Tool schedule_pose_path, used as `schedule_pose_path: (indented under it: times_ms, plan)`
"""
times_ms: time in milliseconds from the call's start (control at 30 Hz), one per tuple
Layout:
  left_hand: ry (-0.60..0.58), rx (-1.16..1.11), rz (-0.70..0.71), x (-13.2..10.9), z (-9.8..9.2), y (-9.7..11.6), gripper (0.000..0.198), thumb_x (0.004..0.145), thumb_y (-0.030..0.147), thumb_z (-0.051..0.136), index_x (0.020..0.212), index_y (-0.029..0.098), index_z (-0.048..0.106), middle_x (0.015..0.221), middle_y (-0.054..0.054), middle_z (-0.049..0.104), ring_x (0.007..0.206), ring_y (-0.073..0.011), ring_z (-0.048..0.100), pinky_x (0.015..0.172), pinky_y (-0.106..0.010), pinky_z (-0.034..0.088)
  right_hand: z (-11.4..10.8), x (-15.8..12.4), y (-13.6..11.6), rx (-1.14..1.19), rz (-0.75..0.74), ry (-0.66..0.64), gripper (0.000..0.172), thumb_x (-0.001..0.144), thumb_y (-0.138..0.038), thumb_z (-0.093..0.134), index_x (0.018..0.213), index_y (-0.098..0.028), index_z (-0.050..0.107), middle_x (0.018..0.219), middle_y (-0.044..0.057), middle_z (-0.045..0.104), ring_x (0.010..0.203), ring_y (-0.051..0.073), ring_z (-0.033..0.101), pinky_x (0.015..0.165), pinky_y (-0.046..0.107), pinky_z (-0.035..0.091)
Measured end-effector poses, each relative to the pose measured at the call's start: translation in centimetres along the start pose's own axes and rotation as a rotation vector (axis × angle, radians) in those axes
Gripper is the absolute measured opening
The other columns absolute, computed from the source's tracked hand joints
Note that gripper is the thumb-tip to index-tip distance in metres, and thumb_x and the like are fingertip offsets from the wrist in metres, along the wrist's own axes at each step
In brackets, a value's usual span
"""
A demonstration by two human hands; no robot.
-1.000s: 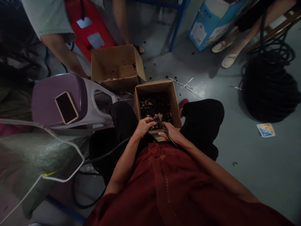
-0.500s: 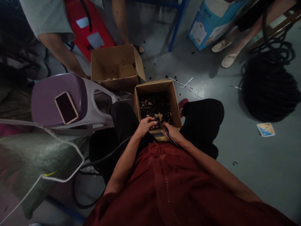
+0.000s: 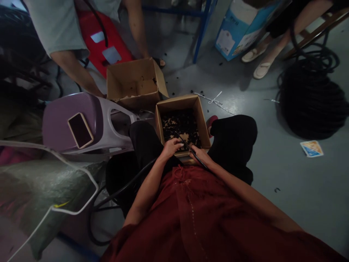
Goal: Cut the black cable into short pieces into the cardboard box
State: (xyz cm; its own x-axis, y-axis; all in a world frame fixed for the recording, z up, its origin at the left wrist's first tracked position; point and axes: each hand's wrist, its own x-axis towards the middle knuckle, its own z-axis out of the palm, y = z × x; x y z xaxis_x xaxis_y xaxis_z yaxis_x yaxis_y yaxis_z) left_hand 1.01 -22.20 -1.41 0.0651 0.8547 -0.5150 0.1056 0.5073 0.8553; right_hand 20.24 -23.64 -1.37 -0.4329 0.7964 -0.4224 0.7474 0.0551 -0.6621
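Over a cardboard box [image 3: 203, 123] between my knees, my left hand [image 3: 172, 146] is closed in a pinch. A black rubber strip [image 3: 133, 179] runs up from the left and under my left forearm, seemingly to those fingers. Its end is too dark to make out. My right hand [image 3: 200, 154] grips dark scissors [image 3: 185, 144], one handle lying along the palm and the blades pointing up and left past my left fingertips. Many small black pieces [image 3: 177, 122] lie scattered inside the box below both hands.
A second cardboard box [image 3: 131, 78] stands behind, with another person's arm [image 3: 81, 78] beside it. To the left are a purple stool [image 3: 57, 123] with a phone [image 3: 80, 130] and a white cord [image 3: 91, 178]. A large black coil [image 3: 313, 102] sits at right.
The scissor blades now show more clearly, reaching up and left over the box. My left hand has shifted slightly down and right. The whole view has moved a little.
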Motion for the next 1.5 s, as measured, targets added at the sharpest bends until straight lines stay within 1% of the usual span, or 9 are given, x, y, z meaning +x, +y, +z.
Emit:
schedule_pose_path:
  times_ms: [167,433,567,700,933,1067,1233,1367,1500]
  plan:
    - [-0.04,-0.002,-0.008,-0.5,0.0,0.2,0.022,0.068,0.024,0.066,0.086,0.013,0.063,0.064,0.004,0.056,0.053,-0.0068,0.049,0.051,-0.018,0.038,-0.1,0.6,0.3,0.153,0.082,0.079,0.017,0.079,-0.034,0.052,0.089,-0.022,0.057,0.075,0.003,0.063,0.068,0.018,0.06,0.062,0.026,0.04]
    - [-0.084,0.027,0.075,-2.7,0.3,2.8,0.05,0.068,0.013,0.063,0.117,0.014,0.053,0.083,0.0,0.061,0.067,-0.0094,0.055,0.064,-0.021,0.043,-1.4,1.3,-2.2,0.905,0.113,0.057,0.044,0.069,-0.047,0.061,0.099,-0.021,0.041,0.071,-0.004,0.055,0.056,0.012,0.054,0.056,0.026,0.046]
    - [-0.1,0.213,0.168,-3.6,0.8,4.0,0.05,0.073,0.012,0.061,0.122,0.016,0.049,0.087,-0.002,0.064,0.079,-0.0139,0.059,0.073,-0.025,0.044,-2.1,1.2,-3.7,0.909,0.075,0.124,0.044,0.065,-0.042,0.063,0.097,-0.022,0.041,0.074,-0.005,0.051,0.057,0.011,0.054,0.056,0.026,0.046]
    - [0.023,0.541,0.221,-4.7,1.2,4.5,0.044,0.077,0.015,0.061,0.119,0.02,0.053,0.099,-0.007,0.065,0.095,-0.0209,0.059,0.084,-0.031,0.043,-2.0,1.3,-3.4,0.819,0.049,0.17,0.038,0.065,-0.037,0.061,0.096,-0.022,0.043,0.072,-0.006,0.05,0.057,0.01,0.051,0.056,0.026,0.044]
    - [0.162,1.053,0.38,-6.7,1.1,2.5,0.029,0.088,0.025,0.051,0.114,0.015,0.057,0.097,-0.012,0.063,0.093,-0.0232,0.057,0.083,-0.032,0.04,-1.5,1.6,-2.8,0.874,0.131,0.162,0.04,0.065,-0.039,0.062,0.096,-0.023,0.042,0.067,-0.008,0.049,0.05,0.01,0.05,0.048,0.024,0.042]
    - [0.174,0.927,0.333,-6.7,0.9,2.0,0.023,0.089,0.03,0.05,0.105,0.017,0.061,0.093,-0.009,0.064,0.088,-0.02,0.058,0.078,-0.028,0.04,-2.0,1.2,-3.8,0.851,0.137,0.151,0.039,0.067,-0.041,0.062,0.096,-0.023,0.044,0.062,-0.008,0.049,0.049,0.01,0.05,0.048,0.024,0.043]
    - [0.136,0.494,0.237,-6.3,-0.5,4.2,0.018,0.086,0.031,0.053,0.094,0.019,0.065,0.075,-0.001,0.063,0.068,-0.0138,0.056,0.064,-0.022,0.038,-2.5,1.0,-3.9,0.816,0.078,0.149,0.042,0.075,-0.048,0.055,0.105,-0.022,0.042,0.074,-0.003,0.057,0.059,0.013,0.057,0.06,0.029,0.049]
    - [0.168,0.23,0.176,-5.8,-1.9,6.4,0.022,0.084,0.034,0.05,0.085,0.017,0.064,0.061,0.003,0.054,0.052,-0.0094,0.046,0.053,-0.02,0.034,-2.4,0.2,-3.1,0.562,0.028,0.16,0.042,0.076,-0.044,0.058,0.11,-0.022,0.045,0.09,0.002,0.061,0.077,0.016,0.062,0.074,0.032,0.049]
    - [0.183,0.153,0.153,-5.0,-2.3,6.8,0.022,0.081,0.034,0.052,0.08,0.016,0.063,0.06,0.003,0.052,0.051,-0.0082,0.044,0.051,-0.02,0.033,-2.2,-1.3,-2.7,0.317,-0.011,0.094,0.048,0.077,-0.039,0.06,0.119,-0.021,0.046,0.098,0.005,0.064,0.083,0.018,0.062,0.077,0.033,0.047]
